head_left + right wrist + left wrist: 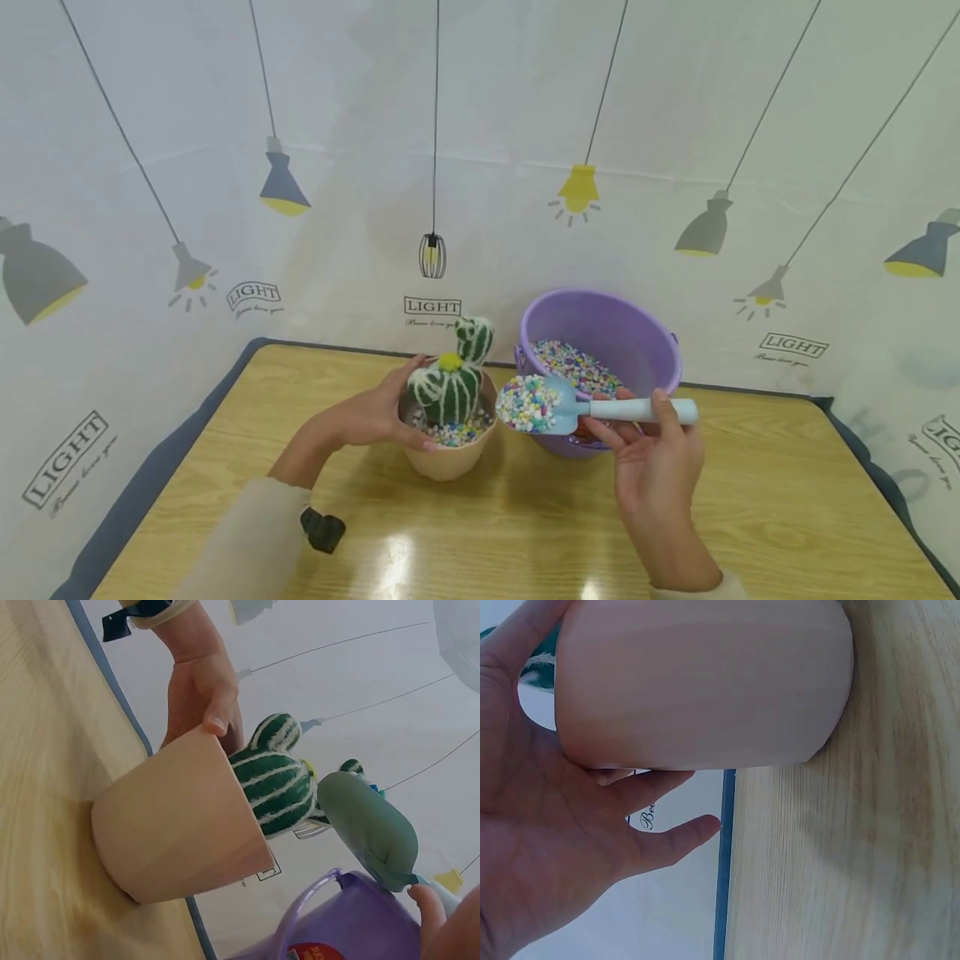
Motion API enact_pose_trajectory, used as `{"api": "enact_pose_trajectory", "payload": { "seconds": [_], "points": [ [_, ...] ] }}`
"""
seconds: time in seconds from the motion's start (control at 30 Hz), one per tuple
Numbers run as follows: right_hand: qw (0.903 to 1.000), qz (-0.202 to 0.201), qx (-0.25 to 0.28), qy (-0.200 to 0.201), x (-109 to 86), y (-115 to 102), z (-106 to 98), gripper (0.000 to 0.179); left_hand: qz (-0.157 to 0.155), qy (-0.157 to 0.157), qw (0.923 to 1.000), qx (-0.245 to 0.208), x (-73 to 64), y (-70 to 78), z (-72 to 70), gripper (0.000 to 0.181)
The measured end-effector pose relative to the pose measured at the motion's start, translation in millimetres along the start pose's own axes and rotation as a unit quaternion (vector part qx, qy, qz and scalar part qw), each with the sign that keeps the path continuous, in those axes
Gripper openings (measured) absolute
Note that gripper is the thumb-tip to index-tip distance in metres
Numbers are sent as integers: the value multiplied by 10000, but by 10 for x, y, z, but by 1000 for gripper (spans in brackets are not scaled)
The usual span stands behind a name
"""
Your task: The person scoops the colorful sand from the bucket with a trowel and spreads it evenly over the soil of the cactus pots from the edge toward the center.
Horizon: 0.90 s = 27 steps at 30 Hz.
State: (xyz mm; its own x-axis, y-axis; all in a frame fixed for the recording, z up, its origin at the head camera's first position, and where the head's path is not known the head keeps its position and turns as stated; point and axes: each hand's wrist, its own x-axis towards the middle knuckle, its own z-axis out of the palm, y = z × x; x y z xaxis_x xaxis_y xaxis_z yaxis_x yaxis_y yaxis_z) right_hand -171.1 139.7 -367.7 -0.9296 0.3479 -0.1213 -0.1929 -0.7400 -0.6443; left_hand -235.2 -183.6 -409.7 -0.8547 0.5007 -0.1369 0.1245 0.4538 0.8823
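Observation:
My left hand [378,414] grips the side of a peach flower pot [447,463], its thumb by the rim. A green toy cactus [452,398] with white stripes and a yellow top stands in the pot, small multicoloured pebbles [467,433] around its base. In the left wrist view the pot [705,682] stands on the wood, with two fingers spread near its wall. My right hand [660,471] holds a light blue garden trowel [626,410] by the handle. Pebbles [527,404] heap its blade, right beside the pot's rim. The right wrist view shows the blade's underside [367,825].
Behind the trowel stands a purple bucket [637,333], tilted in view, with more coloured pebbles [570,364] inside and a handle [300,907]. The wooden table [750,500] ends at a wall sheet printed with lamps [487,208]. A dark strap piece [323,530] hangs at my left sleeve.

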Motion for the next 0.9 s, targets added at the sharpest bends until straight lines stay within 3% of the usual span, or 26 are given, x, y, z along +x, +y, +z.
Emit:
{"api": "enact_pose_trajectory", "payload": {
  "seconds": [0.23, 0.6, 0.77, 0.9],
  "points": [
    [9991, -298, -123, -270, -79, 163, -25, 25, 222, -325, 9987, -327, 13, 9, -47, 116],
    [9951, -855, -401, -279, -125, 332, -1, 36, 152, -234, 9994, -205, -6, 0, -45, 124],
    [9906, -1070, -697, -481, -148, 380, 41, 38, -37, -164, 9998, -106, -26, -12, -34, 126],
    [9876, -1176, -793, -676, -159, 388, 93, 37, 54, -219, 9996, -173, -26, -3, -34, 126]
  ]
}}
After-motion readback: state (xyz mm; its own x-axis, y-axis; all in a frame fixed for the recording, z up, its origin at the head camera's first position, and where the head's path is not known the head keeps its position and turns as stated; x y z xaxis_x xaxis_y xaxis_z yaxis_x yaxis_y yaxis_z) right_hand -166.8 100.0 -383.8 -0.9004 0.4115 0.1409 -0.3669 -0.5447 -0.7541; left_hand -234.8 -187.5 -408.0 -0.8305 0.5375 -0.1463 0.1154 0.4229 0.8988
